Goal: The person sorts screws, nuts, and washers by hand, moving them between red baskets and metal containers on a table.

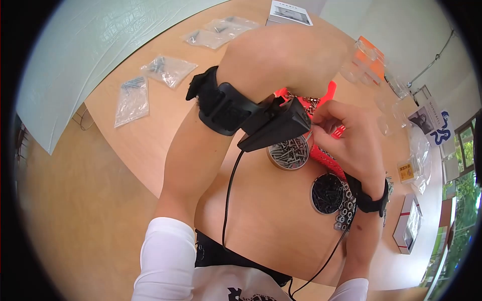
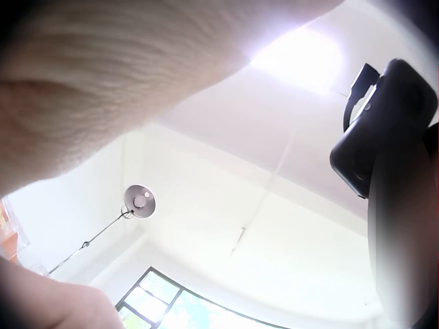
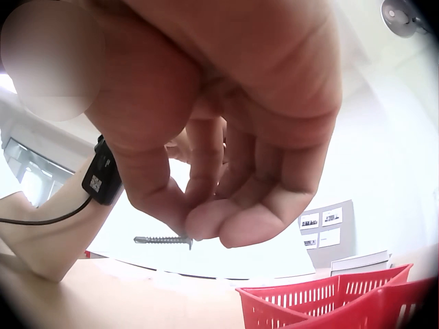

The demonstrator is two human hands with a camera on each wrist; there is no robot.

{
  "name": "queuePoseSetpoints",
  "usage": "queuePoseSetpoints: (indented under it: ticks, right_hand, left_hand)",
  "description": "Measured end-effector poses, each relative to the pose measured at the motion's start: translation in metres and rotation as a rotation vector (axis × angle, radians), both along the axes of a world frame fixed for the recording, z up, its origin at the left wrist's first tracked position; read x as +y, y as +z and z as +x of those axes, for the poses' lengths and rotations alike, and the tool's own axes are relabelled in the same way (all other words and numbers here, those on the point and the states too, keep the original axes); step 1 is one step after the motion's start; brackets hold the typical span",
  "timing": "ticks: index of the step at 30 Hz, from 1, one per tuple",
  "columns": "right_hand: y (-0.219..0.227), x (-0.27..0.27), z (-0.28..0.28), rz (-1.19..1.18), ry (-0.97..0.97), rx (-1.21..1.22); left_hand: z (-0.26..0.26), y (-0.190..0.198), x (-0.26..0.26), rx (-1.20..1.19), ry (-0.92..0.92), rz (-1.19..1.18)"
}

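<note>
My right hand (image 1: pixel 351 143) bends inward beside the red basket (image 1: pixel 329 93). In the right wrist view, the thumb and fingertips of that hand (image 3: pixel 240 130) pinch a silver screw (image 3: pixel 161 240) at its head, its shaft lying sideways. My left hand (image 1: pixel 291 57) reaches over the basket's far side, back up, with its fingers out of sight. The left wrist view has only blurred skin of that hand (image 2: pixel 123 82), so what it holds is hidden. A round tin of silver screws (image 1: pixel 288 153) lies just below the hands.
Nearer me are a round tin of black screws (image 1: pixel 327 193) and several loose nuts (image 1: pixel 343 213). Clear bags of hardware (image 1: pixel 131 103) lie at the left and back. A white box (image 1: pixel 288 13) stands at the far edge; another box (image 1: pixel 407 223) is at the right.
</note>
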State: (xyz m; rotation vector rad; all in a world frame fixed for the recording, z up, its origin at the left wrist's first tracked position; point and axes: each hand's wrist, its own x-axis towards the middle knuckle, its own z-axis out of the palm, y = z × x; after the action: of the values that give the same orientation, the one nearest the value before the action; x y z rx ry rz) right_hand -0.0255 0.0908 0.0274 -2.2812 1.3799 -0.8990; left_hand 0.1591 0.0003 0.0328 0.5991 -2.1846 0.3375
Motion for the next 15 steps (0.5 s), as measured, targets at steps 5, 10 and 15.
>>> queuePoseSetpoints:
  ticks: [5,10,15]
  right_hand:
    - [-0.009,-0.005,0.005,0.019,0.044,0.060]
    - [-0.013,-0.009,0.002,0.000,0.042,0.159]
    - [-0.021,-0.009,-0.003,-0.014,0.086,0.240]
  left_hand:
    - [-0.003,0.016,0.008,-0.214,0.108,0.279]
    - [-0.011,0.008,-0.002,-0.260,0.072,0.293]
    - [-0.007,0.022,0.004,-0.327,0.049,0.502]
